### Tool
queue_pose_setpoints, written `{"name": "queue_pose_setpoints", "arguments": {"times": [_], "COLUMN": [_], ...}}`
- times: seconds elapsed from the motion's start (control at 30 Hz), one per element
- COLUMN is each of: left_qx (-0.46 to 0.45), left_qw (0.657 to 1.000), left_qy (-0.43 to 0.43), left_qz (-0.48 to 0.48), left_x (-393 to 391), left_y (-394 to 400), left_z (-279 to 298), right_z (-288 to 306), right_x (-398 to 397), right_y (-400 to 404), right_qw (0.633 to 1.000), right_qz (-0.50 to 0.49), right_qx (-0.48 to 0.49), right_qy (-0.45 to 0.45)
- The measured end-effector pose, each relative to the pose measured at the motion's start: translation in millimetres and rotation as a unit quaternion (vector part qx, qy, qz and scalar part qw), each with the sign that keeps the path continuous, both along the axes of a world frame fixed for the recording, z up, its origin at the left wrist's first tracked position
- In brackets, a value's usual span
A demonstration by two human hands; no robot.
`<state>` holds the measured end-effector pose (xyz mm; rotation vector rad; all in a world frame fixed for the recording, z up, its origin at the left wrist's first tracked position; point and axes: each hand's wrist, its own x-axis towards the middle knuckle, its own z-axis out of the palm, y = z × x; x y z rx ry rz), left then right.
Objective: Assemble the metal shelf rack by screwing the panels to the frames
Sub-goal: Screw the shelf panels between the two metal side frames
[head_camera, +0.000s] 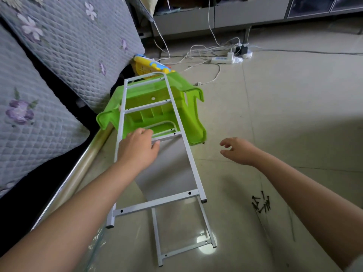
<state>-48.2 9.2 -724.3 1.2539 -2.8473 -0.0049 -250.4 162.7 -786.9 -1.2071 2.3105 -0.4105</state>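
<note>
Early step, by the look of it: frames laid out, no panel on yet. Upper frame (157, 138) leans from the floor (294, 114) onto the green stool (155, 107) by the bed (39, 114); second frame (184, 232) lies flat beneath it. Next you likely need a panel, none clearly in view, set against the rung holes. Your left hand (137, 148) rests on a middle rung, fingers (148, 132) curled over it. Right hand (238, 150) hovers, fingers loosely spread, holding nothing. Screws (262, 204) lie near your right forearm.
</note>
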Motion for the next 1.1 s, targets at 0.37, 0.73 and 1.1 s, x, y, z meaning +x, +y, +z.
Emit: {"name": "queue_pose_setpoints", "arguments": {"times": [0.37,0.73,1.1], "left_qx": [0.021,0.176,0.293], "left_qw": [0.989,0.955,0.907], "left_qy": [-0.112,-0.211,-0.278], "left_qz": [-0.099,-0.11,-0.123], "left_x": [-137,-134,-82], "left_y": [95,193,189], "left_z": [-40,-160,-236], "right_z": [-69,-165,-201], "right_x": [-54,-17,-25], "right_y": [131,170,146], "right_qw": [0.977,0.968,0.985], "right_qz": [-0.118,-0.061,-0.03], "right_qx": [0.179,0.244,0.159], "right_qy": [0.013,0.003,0.058]}}
